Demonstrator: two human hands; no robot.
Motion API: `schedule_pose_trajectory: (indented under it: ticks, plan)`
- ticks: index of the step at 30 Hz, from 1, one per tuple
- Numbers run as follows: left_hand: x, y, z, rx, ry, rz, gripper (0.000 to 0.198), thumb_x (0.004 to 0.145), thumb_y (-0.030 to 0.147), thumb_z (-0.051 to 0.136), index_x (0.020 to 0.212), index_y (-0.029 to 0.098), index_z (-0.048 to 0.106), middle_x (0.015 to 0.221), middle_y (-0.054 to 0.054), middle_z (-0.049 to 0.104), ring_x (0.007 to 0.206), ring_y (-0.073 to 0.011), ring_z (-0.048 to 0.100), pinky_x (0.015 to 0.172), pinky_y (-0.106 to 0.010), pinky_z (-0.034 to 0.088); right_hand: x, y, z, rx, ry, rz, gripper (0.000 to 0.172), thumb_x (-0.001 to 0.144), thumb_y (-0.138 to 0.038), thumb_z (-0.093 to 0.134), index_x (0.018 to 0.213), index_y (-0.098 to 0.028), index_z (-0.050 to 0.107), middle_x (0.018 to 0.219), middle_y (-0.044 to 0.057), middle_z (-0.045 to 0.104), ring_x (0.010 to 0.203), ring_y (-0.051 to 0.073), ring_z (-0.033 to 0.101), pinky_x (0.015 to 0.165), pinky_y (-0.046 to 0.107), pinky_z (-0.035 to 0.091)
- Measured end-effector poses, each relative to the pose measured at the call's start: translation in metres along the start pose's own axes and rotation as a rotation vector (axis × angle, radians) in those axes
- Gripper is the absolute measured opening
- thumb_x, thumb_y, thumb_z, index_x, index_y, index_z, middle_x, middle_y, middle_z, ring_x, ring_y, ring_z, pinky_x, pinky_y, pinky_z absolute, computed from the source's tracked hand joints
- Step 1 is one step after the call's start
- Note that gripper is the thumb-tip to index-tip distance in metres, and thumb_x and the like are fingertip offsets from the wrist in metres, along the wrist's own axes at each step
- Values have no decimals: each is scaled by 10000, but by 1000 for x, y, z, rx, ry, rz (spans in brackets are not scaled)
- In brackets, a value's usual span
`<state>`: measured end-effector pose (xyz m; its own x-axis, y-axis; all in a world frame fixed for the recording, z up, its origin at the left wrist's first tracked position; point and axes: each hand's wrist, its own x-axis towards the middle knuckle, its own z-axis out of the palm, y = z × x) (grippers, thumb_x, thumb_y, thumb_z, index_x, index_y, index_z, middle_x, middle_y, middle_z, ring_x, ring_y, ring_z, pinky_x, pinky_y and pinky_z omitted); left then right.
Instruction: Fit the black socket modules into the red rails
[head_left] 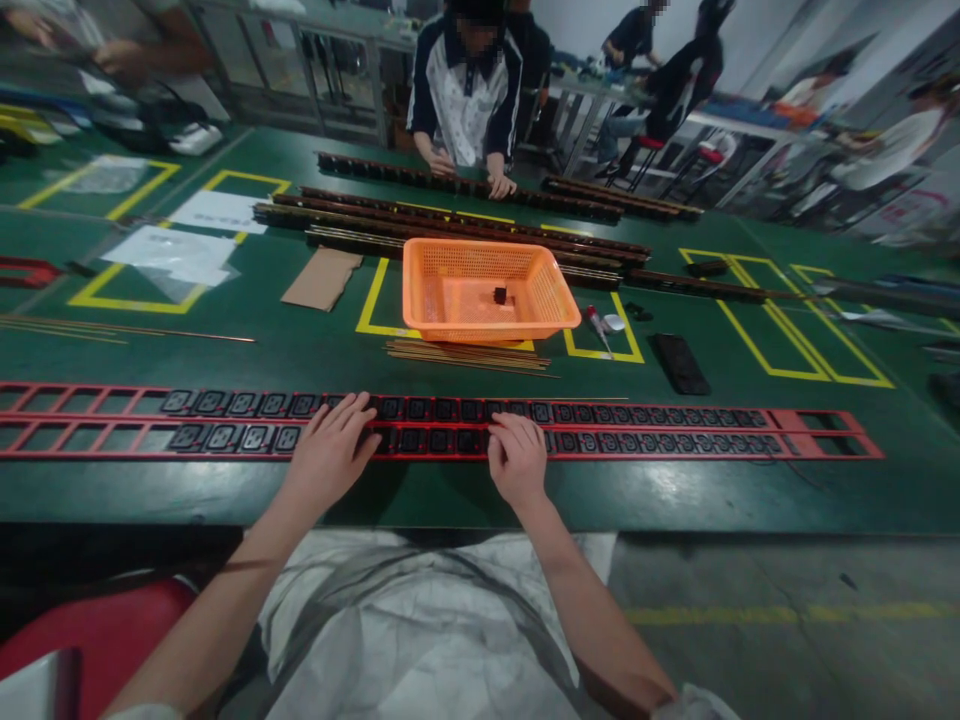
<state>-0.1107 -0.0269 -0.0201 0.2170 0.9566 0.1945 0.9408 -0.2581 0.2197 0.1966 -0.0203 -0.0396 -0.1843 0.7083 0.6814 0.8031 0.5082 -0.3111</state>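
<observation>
Two long red frames (821, 447) lie side by side along the near part of the table, filled over much of their length with black power sockets (241, 403). My left hand (330, 447) rests across the frames left of the middle, fingers stretched out over the sockets and thumb apart. To its right, my right hand (519, 455) touches the sockets with its fingers loosely bent and its thumb apart; I see nothing held in it. The sockets under both hands are partly hidden. At the left end, the frames' openings hold no sockets.
An orange basket (491, 331) with a small black piece (500, 295) stands behind the frames. Thin brass-coloured rods (465, 357), a screwdriver (600, 330), a phone (680, 363) and cardboard (322, 278) lie around it. Across the table, a person (469, 95) handles a long dark strip (375, 172).
</observation>
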Motion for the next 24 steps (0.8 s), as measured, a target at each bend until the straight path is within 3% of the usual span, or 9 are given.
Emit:
schedule_pose_trajectory:
  ticks: [8, 13, 16, 21, 24]
  plan:
    - [1, 9, -1, 2, 24, -45, 384, 1010, 376, 429, 1288, 234, 653, 1546, -72, 516, 1444, -272, 470, 1193, -510, 345, 1, 1, 0, 15, -1, -7, 162, 931, -126, 549, 993, -213, 671, 1111, 71, 760, 1071, 237, 682, 977, 436, 486]
    - [0, -12, -7, -39, -35, 22, 451, 1030, 322, 336, 1373, 242, 618, 1551, -38, 513, 1448, -240, 466, 1203, -482, 360, 0, 2, 1, 25, 5, -4, 167, 929, -124, 550, 993, -212, 677, 1104, 73, 760, 1068, 234, 682, 976, 434, 485]
    - [-1, -25, -11, -51, -41, 45, 484, 1008, 295, 336, 1384, 186, 619, 1547, -79, 516, 1452, -253, 458, 1202, -465, 375, 0, 2, 1, 26, 6, -7, 167, 928, -126, 553, 995, -212, 679, 1110, 74, 759, 1070, 236, 680, 977, 435, 485]
    - [-5, -38, -18, 9, -24, 29, 473, 1006, 353, 371, 1386, 215, 618, 1517, -83, 550, 1431, -296, 481, 1250, -593, 230, -1, 2, 2, 21, -3, 4, 165, 933, -136, 554, 994, -218, 683, 1112, 72, 760, 1072, 235, 680, 978, 435, 485]
    - [-7, -50, -19, -53, -54, 28, 505, 994, 427, 402, 1416, 223, 590, 1544, -86, 520, 1435, -302, 475, 1212, -564, 329, 0, 2, 1, 19, -1, 6, 165, 932, -136, 555, 993, -221, 683, 1109, 71, 761, 1074, 234, 680, 980, 433, 485]
